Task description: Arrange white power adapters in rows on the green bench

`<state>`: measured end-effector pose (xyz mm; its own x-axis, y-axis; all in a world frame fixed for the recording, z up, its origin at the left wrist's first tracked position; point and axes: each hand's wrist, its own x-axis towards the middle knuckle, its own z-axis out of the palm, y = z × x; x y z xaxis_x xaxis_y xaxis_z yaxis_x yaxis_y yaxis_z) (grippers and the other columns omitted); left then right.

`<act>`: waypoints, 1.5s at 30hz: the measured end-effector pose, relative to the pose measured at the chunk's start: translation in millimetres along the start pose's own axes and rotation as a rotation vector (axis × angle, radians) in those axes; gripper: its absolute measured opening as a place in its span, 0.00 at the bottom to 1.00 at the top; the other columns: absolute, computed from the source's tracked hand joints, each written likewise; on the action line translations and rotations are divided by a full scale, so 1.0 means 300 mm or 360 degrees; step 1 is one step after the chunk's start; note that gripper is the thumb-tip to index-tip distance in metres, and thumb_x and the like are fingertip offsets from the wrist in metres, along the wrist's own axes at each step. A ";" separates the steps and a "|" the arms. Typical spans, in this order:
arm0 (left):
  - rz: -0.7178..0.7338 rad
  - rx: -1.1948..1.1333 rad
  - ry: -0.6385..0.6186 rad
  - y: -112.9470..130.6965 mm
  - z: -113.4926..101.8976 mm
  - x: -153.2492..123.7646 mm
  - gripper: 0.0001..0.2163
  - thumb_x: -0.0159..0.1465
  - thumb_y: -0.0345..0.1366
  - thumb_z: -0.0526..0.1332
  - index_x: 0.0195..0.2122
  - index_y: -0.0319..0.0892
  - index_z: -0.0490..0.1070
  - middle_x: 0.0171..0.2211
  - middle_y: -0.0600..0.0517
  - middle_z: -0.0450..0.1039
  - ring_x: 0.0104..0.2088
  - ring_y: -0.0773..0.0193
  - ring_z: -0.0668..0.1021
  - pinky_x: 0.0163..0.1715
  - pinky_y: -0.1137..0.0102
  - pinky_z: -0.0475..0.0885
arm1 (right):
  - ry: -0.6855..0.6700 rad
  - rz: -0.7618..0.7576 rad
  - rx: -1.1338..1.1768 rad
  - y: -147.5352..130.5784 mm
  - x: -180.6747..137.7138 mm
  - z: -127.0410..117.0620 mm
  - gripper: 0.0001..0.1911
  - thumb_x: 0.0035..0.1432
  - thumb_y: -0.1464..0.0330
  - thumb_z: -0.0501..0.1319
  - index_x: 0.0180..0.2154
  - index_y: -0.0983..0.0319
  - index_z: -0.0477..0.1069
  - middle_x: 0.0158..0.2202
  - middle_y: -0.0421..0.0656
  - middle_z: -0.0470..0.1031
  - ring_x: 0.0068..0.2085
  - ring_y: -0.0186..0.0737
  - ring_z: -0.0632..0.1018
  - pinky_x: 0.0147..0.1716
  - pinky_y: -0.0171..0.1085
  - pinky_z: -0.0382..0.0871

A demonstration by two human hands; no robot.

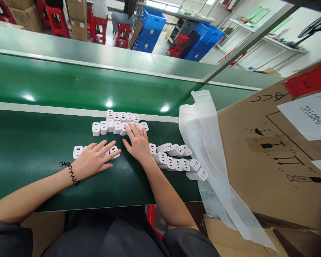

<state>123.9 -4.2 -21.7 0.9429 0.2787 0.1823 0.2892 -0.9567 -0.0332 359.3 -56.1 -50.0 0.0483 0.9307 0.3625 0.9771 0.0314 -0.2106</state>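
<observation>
White charger blocks with dark port slots stand in groups on the green table [56,192]. My left hand [93,160] lies flat with its fingers spread over a short row of chargers [78,152], hiding the middle ones. Fingers stretched out, my right hand [137,143] rests on the right part of a longer row of chargers [103,127]. Another row of chargers [123,116] stands just behind that one. To the right of my right wrist, more chargers [178,164] lean and lie tilted in two uneven rows.
A white plastic liner [205,125] hangs from a large cardboard box [246,150] at the table's right. Behind the work strip runs a shiny green belt [82,85]. Across it are red stools [57,21], blue crates [151,28] and seated people.
</observation>
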 end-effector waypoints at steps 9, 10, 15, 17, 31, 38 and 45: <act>-0.0084 -0.0086 0.0077 -0.050 0.001 -0.033 0.17 0.73 0.45 0.50 0.59 0.53 0.69 0.55 0.47 0.74 0.45 0.57 0.80 0.44 0.63 0.74 | -0.0002 -0.0066 0.0376 -0.030 -0.018 -0.116 0.20 0.59 0.73 0.55 0.52 0.59 0.71 0.51 0.45 0.77 0.53 0.46 0.75 0.53 0.46 0.68; -0.0090 -0.0088 0.0071 -0.053 0.000 -0.034 0.17 0.72 0.45 0.50 0.59 0.53 0.70 0.55 0.46 0.74 0.45 0.57 0.80 0.44 0.63 0.74 | -0.0009 -0.0063 0.0426 -0.029 -0.019 -0.122 0.24 0.57 0.75 0.54 0.54 0.59 0.69 0.52 0.45 0.76 0.53 0.46 0.75 0.53 0.46 0.68; -0.0099 -0.0149 0.0111 -0.061 -0.003 -0.034 0.17 0.72 0.44 0.52 0.59 0.52 0.70 0.54 0.46 0.75 0.46 0.56 0.80 0.44 0.62 0.74 | -0.0221 -0.0155 0.0592 -0.021 -0.020 -0.130 0.31 0.55 0.76 0.53 0.61 0.59 0.61 0.56 0.46 0.73 0.56 0.48 0.73 0.58 0.49 0.66; -0.0077 -0.0135 0.0148 -0.062 -0.002 -0.032 0.17 0.72 0.44 0.53 0.59 0.51 0.70 0.53 0.45 0.75 0.48 0.55 0.79 0.45 0.62 0.75 | -0.0298 -0.0148 0.0618 -0.022 -0.020 -0.135 0.28 0.58 0.71 0.56 0.61 0.59 0.60 0.56 0.48 0.73 0.56 0.49 0.73 0.56 0.51 0.68; -0.0041 -0.0107 0.0245 -0.068 0.005 -0.033 0.16 0.71 0.44 0.54 0.57 0.49 0.72 0.52 0.45 0.76 0.46 0.55 0.80 0.43 0.61 0.76 | -0.0057 -0.0190 0.0717 -0.080 -0.031 -0.027 0.15 0.63 0.64 0.59 0.51 0.60 0.70 0.57 0.52 0.69 0.58 0.49 0.71 0.57 0.50 0.70; -0.0044 -0.0057 0.0254 -0.075 0.008 -0.034 0.15 0.72 0.43 0.53 0.55 0.49 0.73 0.52 0.48 0.77 0.42 0.59 0.81 0.41 0.64 0.75 | -0.0554 -0.0534 0.1084 -0.017 -0.013 -0.095 0.18 0.52 0.78 0.55 0.44 0.59 0.70 0.60 0.49 0.67 0.62 0.46 0.69 0.59 0.50 0.68; -0.0077 -0.0190 0.0139 -0.082 -0.001 -0.032 0.18 0.72 0.43 0.51 0.59 0.43 0.69 0.55 0.47 0.75 0.45 0.58 0.81 0.43 0.62 0.75 | -0.0582 -0.0557 0.1378 -0.005 -0.008 -0.111 0.31 0.52 0.81 0.52 0.57 0.57 0.62 0.60 0.47 0.67 0.66 0.44 0.64 0.65 0.53 0.61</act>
<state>107.5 16.7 -22.5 0.9089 0.3216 0.2656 0.3075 -0.9469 0.0940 364.7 -70.6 -20.4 -0.4219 0.8686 0.2597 0.4297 0.4439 -0.7863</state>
